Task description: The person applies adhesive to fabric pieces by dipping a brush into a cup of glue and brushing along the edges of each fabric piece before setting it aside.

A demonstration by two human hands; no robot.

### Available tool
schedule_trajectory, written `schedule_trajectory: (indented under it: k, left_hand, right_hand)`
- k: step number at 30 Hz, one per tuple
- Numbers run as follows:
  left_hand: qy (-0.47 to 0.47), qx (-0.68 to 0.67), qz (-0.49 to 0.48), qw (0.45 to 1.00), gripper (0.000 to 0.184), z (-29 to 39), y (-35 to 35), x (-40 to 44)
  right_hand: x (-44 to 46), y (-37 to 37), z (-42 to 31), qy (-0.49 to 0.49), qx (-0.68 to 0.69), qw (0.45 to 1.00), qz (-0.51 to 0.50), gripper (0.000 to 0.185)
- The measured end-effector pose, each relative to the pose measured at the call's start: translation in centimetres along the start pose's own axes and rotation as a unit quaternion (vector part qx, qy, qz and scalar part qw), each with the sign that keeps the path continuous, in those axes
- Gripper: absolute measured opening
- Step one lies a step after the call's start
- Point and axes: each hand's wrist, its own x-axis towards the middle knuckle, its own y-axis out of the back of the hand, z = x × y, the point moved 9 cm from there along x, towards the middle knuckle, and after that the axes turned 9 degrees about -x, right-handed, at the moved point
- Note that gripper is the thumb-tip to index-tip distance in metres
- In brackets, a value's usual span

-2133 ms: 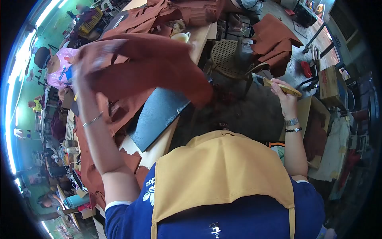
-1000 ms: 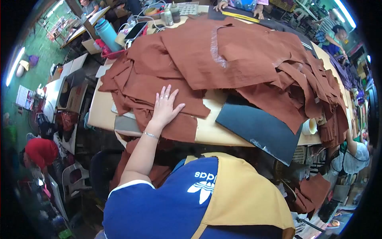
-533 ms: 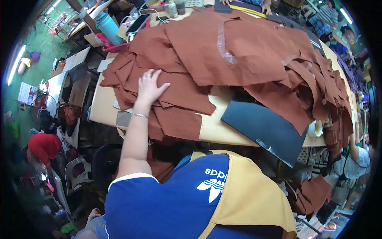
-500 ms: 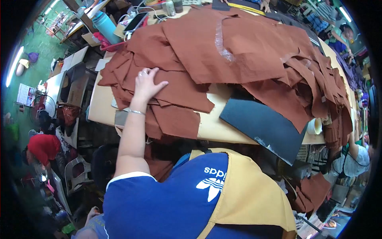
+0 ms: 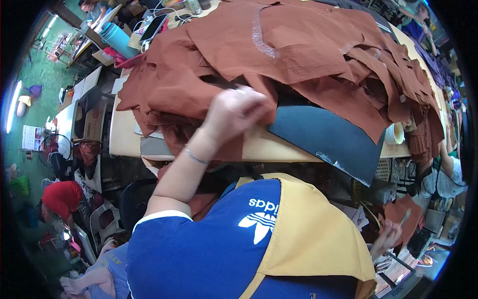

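A heap of reddish-brown fabric pieces (image 5: 308, 45) covers much of the table. My left hand (image 5: 234, 112), blurred by motion, is closed at the near edge of the heap, with a brown fabric piece (image 5: 261, 89) bunched up at its fingers. Dark gaps show under the raised cloth. Low at the right, beside my yellow apron (image 5: 318, 229), is my right hand (image 5: 388, 236). It is close to another brown piece (image 5: 402, 214) below table height. Its fingers are small and smeared, so I cannot see whether they grip the cloth.
A dark flat board (image 5: 323, 139) juts over the table's front edge, with a roll of tape (image 5: 395, 133) beside it. At the far left stand a blue bottle (image 5: 118, 40) and a phone (image 5: 153, 28). A person in red (image 5: 62, 198) bends over at the left.
My left hand has moved right and nearer from lying spread on the cloth, and the fabric there is now lifted and bunched. My right hand has come into view at the lower right.
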Motion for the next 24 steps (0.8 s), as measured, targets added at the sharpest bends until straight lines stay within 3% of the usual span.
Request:
schedule_trajectory:
  k: [1, 2, 3, 4, 5, 7, 8, 10, 12, 15, 17, 21, 24]
  left_hand:
    - [-0.033, -0.034, -0.018, 0.999, 0.014, 2.3, -2.4, 0.8]
    - [-0.034, -0.078, -0.044, 0.995, 0.013, 3.8, -5.1, 1.0]
    - [-0.064, -0.069, -0.073, 0.993, 0.013, 5.7, -7.5, 1.0]
    - [-0.094, -0.068, -0.113, 0.987, 0.014, 7.5, -9.3, 1.0]
    - [-0.099, -0.078, -0.141, 0.982, 0.017, 8.6, -11.2, 0.6]
    - [-0.13, -0.115, -0.189, 0.967, 0.017, 10.2, -12.8, 0.1]
    - [-0.152, -0.119, -0.168, 0.967, 0.017, 10.5, -12.5, -0.1]
    - [-0.089, -0.133, -0.195, 0.968, 0.017, 9.0, -11.7, -0.4]
    - [-0.024, -0.117, -0.225, 0.967, 0.018, 7.1, -10.2, -1.2]
    - [0.087, -0.063, -0.281, 0.954, 0.019, 3.8, -7.8, -3.3]
    - [0.158, -0.066, -0.3, 0.938, 0.017, 2.3, -6.4, -4.7]
    - [0.264, 0.0, -0.347, 0.9, 0.016, -0.4, -4.4, -7.2]
    - [0.246, 0.173, -0.27, 0.915, 0.014, -2.7, -0.9, -6.8]
  right_hand:
    - [1.3, -2.4, -5.9, 0.051, 0.077, 0.995, -0.036, 0.029]
    - [2.3, -5.6, -12.6, 0.059, 0.22, 0.97, -0.088, 0.041]
    - [2.8, -7.0, -21.3, 0.259, -0.03, 0.957, -0.13, 0.048]
    - [3.2, -8.9, -26.2, 0.284, 0.18, 0.928, -0.162, 0.056]
    - [3.1, -9.7, -31.5, 0.357, 0.154, 0.904, -0.176, 0.061]
    - [2.3, -12.1, -36.5, 0.407, 0.22, 0.853, -0.242, 0.061]
    - [2.1, -13.4, -36.8, 0.4, 0.222, 0.844, -0.282, 0.052]
    - [1.9, -15.2, -36.9, 0.397, 0.179, 0.832, -0.343, 0.04]
    - [2.4, -15.3, -36.4, 0.388, 0.149, 0.845, -0.337, 0.031]
    - [4.7, -12.9, -35.2, 0.378, 0.177, 0.878, -0.236, 0.033]
    - [5.8, -12.7, -32.5, 0.305, 0.151, 0.908, -0.246, 0.036]
    - [8.0, -10.5, -33.1, 0.372, 0.121, 0.911, -0.132, 0.039]
    - [8.1, -9.5, -31.9, 0.361, 0.128, 0.916, -0.12, 0.041]
